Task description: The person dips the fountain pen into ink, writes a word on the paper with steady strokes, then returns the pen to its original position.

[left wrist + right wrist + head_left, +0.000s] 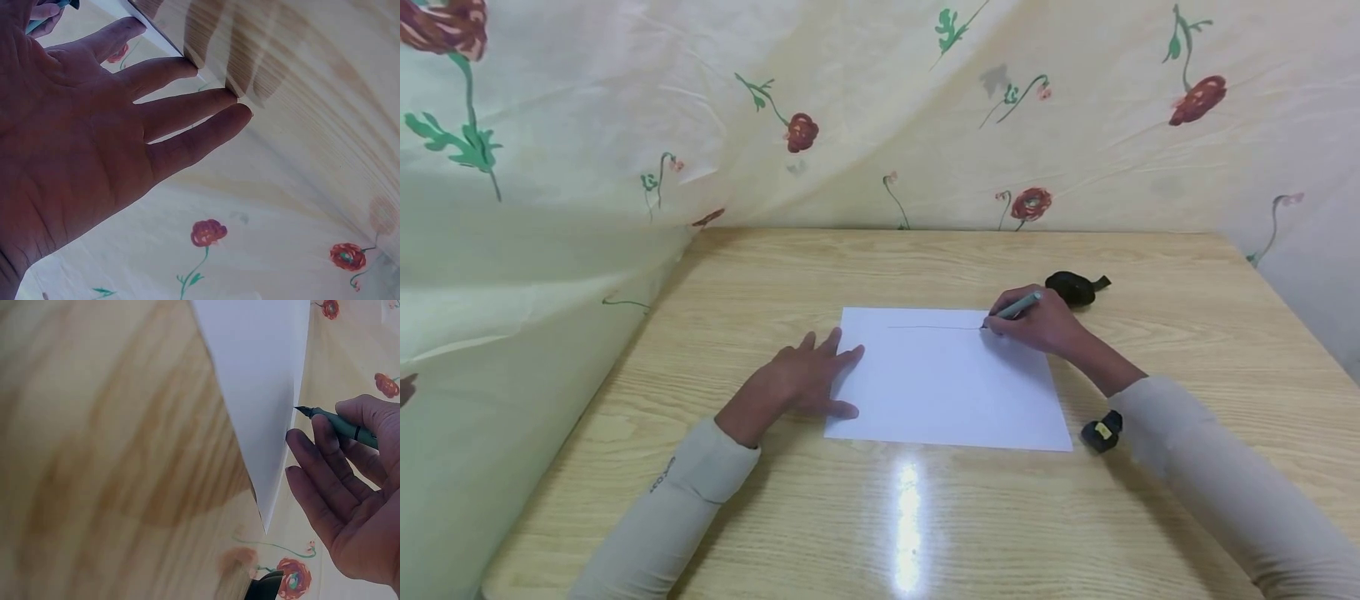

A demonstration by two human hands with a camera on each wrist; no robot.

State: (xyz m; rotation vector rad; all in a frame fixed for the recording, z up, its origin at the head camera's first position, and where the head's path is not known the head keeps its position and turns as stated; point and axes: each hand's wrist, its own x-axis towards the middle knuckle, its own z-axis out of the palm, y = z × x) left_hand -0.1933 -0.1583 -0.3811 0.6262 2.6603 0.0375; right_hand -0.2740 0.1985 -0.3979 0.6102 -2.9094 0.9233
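Note:
A white sheet of paper (947,383) lies flat on the wooden table. My right hand (1033,321) pinches a green fountain pen (1021,305) between thumb and fingers, its nib touching the sheet near the top right corner. A thin straight line (925,327) runs across the upper part of the paper to the nib. In the right wrist view the dark nib and green barrel of the pen (340,425) show clearly. With fingers spread, my left hand (808,375) rests over the paper's left edge; the left wrist view shows its palm (81,131) and straight fingers.
Behind my right hand lies a black rounded object (1071,288) with a short tab. A small black item with a yellow label (1102,432) sits beside the right sleeve. Flower-printed cloth (865,108) hangs behind the wooden table (775,517) and along its left side.

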